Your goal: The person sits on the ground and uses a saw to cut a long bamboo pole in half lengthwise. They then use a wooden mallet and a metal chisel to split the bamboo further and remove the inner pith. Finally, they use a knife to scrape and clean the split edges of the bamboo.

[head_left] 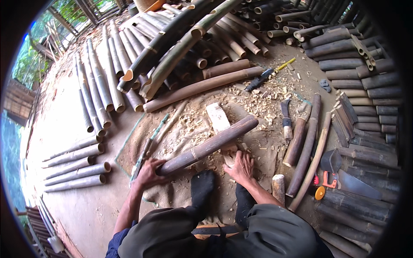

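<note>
A dark brown bamboo length lies slantwise before me, its far right end raised across a pale chopped wooden block. My left hand is closed around the bamboo's near left end. Beside that hand lies a thin, long strip with green on it. My right hand bends over the near end of the block, thumb on one side and fingers on the other, just below the bamboo. Its fingertips are partly hidden. My feet in dark socks stand close to the block.
To the right lie a hooked blade, bamboo poles, an orange-handled handsaw and a yellow tape measure. Stacked bamboo lines the right side. More bamboo is piled ahead. Wood chips cover the ground cloth.
</note>
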